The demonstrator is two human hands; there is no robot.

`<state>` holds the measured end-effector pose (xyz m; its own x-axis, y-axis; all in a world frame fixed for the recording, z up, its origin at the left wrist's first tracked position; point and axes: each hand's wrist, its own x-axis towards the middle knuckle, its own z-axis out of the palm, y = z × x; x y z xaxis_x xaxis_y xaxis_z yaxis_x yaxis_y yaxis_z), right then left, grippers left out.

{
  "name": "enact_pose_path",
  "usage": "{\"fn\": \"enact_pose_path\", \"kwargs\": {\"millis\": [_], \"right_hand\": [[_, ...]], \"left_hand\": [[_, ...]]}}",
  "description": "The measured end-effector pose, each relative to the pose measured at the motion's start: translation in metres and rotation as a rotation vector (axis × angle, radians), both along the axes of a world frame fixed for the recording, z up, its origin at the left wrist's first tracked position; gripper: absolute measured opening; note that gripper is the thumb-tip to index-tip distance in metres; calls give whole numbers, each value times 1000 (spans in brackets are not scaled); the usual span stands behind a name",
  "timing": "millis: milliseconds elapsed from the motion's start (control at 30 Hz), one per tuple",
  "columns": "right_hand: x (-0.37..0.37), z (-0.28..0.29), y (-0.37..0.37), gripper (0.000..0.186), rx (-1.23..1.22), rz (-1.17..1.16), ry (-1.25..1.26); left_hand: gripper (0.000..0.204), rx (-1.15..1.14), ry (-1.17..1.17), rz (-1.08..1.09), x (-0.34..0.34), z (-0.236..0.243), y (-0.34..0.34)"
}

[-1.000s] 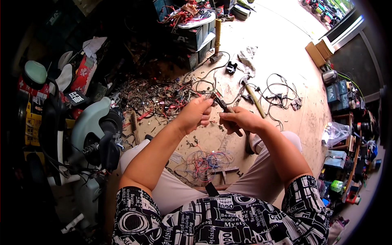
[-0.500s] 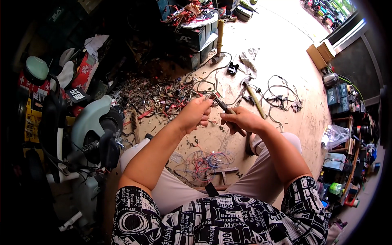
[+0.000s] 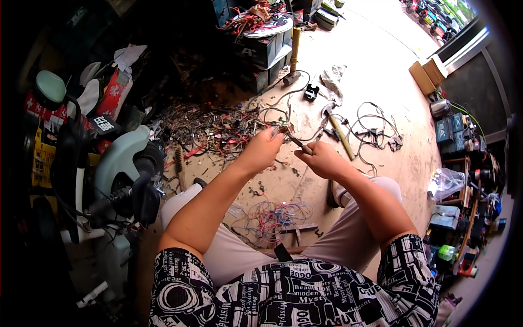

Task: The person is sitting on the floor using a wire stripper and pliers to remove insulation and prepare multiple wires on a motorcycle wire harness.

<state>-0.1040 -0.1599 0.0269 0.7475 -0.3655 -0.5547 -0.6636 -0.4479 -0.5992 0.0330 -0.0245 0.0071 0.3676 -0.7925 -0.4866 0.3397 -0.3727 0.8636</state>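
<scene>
My left hand (image 3: 261,148) is closed, its thumb and fingers pinching a small piece (image 3: 281,129) whose kind I cannot make out. Wrapped around the handles of a pair of pliers (image 3: 297,143) is my right hand (image 3: 324,160). The pliers' jaws point up and left to the small piece at my left fingertips; whether they grip it is too small to tell. Both hands are above the floor, just right of a heap of cut wires and small scraps (image 3: 218,125). Between my legs lies a tangle of thin red and blue wires (image 3: 275,220).
A hammer (image 3: 340,131) lies on the floor beyond my right hand, beside loops of black cable (image 3: 362,117). Left stand a pale green scooter part (image 3: 117,163) and a brush (image 3: 179,159). Stacked batteries (image 3: 261,52) rise at the back; a cluttered shelf (image 3: 463,218) lines the right.
The left hand has turned slightly and its fingers have tucked in around the small piece. The right hand has rotated a little with the pliers, their handles now more hidden.
</scene>
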Motion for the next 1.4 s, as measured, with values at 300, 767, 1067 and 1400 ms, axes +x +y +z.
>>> {"fn": "enact_pose_path", "kwargs": {"millis": [300,767,1067,1400], "right_hand": [[-3,-7,-3,37,466,-42,28],[-2,-16,-7,37,536,-92,26],[-2,-23,-7,36,596,-138,36],[-1,-21,-4,40,656,-185,0]], "left_hand": [[24,11,-411,9,8,-19,3],[32,34,-483,-15,2,-17,0],[32,31,-437,-35,1,-15,0],[26,15,-288,-29,-2,-4,-1]]}}
